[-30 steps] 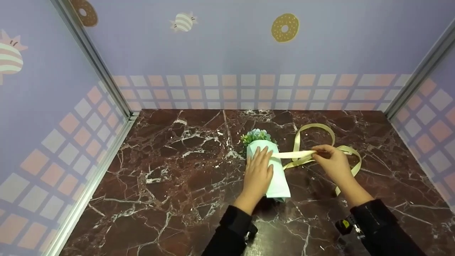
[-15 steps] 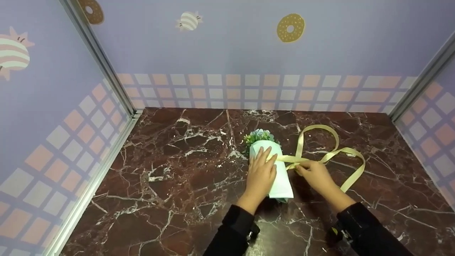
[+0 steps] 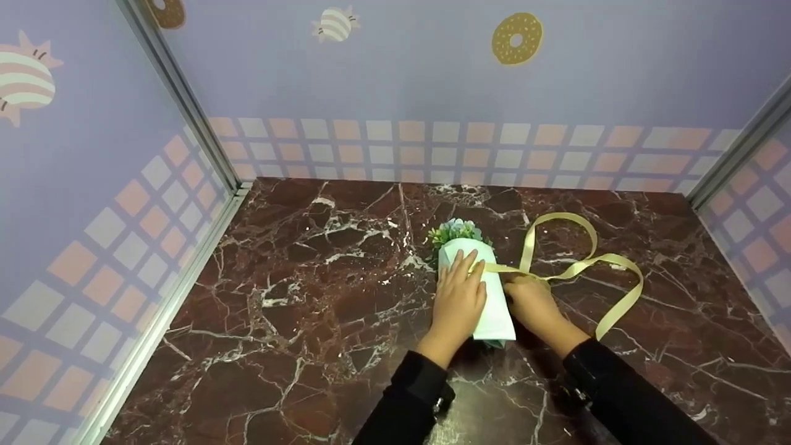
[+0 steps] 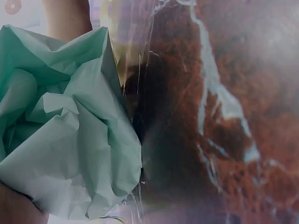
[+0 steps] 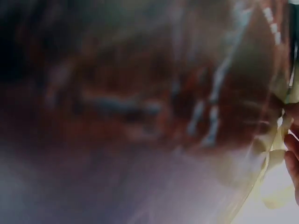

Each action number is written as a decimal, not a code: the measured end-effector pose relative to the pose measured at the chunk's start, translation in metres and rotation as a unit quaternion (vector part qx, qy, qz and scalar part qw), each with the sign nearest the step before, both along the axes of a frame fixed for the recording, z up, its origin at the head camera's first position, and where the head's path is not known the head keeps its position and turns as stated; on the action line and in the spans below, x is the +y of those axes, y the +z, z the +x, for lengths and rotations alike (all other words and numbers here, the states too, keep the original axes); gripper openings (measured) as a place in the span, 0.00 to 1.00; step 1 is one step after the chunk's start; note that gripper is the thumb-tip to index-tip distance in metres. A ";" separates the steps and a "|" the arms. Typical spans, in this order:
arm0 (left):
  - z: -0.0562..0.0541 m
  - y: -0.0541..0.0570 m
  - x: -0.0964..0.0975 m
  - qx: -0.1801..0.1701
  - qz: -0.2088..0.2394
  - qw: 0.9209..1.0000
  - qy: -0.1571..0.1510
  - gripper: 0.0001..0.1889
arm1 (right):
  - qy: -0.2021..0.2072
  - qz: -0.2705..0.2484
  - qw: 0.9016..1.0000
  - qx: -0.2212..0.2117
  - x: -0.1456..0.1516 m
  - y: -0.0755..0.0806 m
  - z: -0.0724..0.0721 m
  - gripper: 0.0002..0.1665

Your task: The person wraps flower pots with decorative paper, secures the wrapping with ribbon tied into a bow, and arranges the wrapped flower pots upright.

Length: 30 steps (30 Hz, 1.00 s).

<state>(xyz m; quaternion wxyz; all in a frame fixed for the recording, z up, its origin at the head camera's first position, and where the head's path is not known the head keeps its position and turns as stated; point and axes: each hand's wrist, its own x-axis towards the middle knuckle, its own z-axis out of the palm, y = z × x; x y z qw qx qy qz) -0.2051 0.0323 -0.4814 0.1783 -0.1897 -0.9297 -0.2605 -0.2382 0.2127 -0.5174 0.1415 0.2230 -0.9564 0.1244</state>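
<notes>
A bouquet of pale blue artificial-looking flowers with green leaves [image 3: 460,230], wrapped in mint-green paper [image 3: 496,309], lies on the marble-patterned table. My left hand [image 3: 457,293] rests on the wrap with fingers spread, its fingertips over a pale yellow ribbon [image 3: 503,269] that crosses the paper. My right hand [image 3: 534,306] is at the wrap's right edge with curled fingers pinching the ribbon; its fingertips are hidden in the head view. Fingers [image 5: 292,151] show beside the ribbon in the right wrist view. The folded, open lower end of the paper [image 4: 79,140] fills the left wrist view's left side.
The loose ribbon loops [image 3: 633,266] spread over the table to the right of the bouquet, one end passing behind the right forearm. Purple walls [image 3: 395,68] with a checked border stand at the back and both sides of the marble-patterned table [image 3: 309,334].
My right hand has moved left and nearer, from pinching the ribbon out to the right to the wrap's edge. The ribbon loops have shifted slightly; my left hand stays on the wrap.
</notes>
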 end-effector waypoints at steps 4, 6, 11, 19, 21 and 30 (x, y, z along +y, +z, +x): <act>-0.001 0.001 -0.003 -0.003 0.008 1.000 -0.005 0.21 | -0.003 -0.072 0.997 -0.037 0.001 0.010 -0.004 0.05; -0.002 0.001 -0.006 -0.004 0.023 1.000 -0.008 0.21 | 0.002 -0.123 0.988 -0.093 0.002 0.019 -0.006 0.03; -0.006 -0.003 -0.015 -0.019 0.079 0.997 -0.017 0.21 | 0.025 -0.159 0.969 -0.189 0.004 0.044 -0.010 0.03; -0.005 -0.005 -0.029 -0.047 0.147 0.988 -0.032 0.21 | 0.056 -0.068 0.965 -0.248 0.000 0.087 -0.016 0.06; -0.005 -0.006 -0.031 -0.052 0.164 0.984 -0.037 0.22 | 0.078 0.005 0.972 -0.222 -0.002 0.096 -0.017 0.07; 0.000 -0.012 -0.033 -0.037 0.199 0.978 -0.054 0.22 | 0.157 0.158 0.974 -0.040 -0.008 0.125 -0.020 0.09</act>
